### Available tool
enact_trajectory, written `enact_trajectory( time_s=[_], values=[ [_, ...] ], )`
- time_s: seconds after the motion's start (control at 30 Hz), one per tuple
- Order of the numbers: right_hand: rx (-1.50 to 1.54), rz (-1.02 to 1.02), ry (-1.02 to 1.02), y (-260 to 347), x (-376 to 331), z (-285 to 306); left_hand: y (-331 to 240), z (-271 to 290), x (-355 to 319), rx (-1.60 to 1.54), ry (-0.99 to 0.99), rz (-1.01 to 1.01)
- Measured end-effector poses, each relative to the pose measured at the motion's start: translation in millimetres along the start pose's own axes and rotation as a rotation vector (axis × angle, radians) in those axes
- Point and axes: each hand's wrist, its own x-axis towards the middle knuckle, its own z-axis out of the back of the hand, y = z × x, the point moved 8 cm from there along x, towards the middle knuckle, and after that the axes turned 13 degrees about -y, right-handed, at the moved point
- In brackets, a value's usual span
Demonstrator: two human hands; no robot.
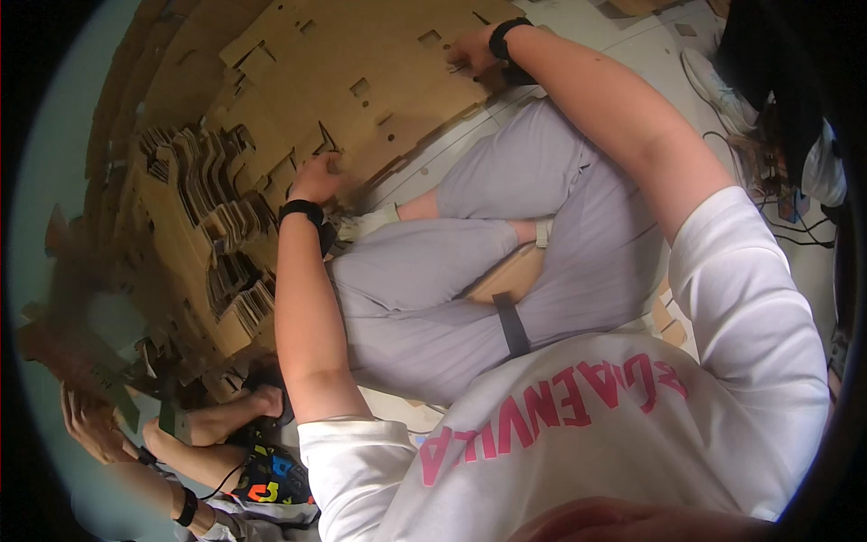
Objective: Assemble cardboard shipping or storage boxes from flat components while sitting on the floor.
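Note:
A broad brown cardboard sheet with small square cut-outs, slots and tabbed edges lies in front of my crossed legs. My left hand is at its near left edge, fingers curled on the cardboard and thumb raised beside a dark slot. At the sheet's right end, my right hand has its fingers bent around the border, with the fingertips partly hidden. Black bands circle both wrists. Left of the sheet stand rows of stacked cut cardboard pieces with wavy edges.
Another person's hand and bent bare leg show at the lower left, near blurred cardboard scraps. On the right are a white shoe, dark cables and a white bag. Pale floor tiles border the sheet.

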Motion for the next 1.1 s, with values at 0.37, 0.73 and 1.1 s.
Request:
enact_trajectory(
  time_s=[0.37, 0.73, 1.1],
  values=[
    [-0.111, -0.013, 0.071, 21.9, -11.2, 6.9, 1.2, -3.4, 0.1, -0.006, 0.04, 0.027],
    [-0.144, 0.143, 0.02, 39.8, -16.4, 8.7, -20.1, 12.9, -12.6, 0.063, -0.034, 0.002],
    [0.094, 0.11, 0.008, 39.2, -17.5, 14.9, -35.8, 22.3, -23.6, 0.291, -0.123, -0.007]
  ],
)
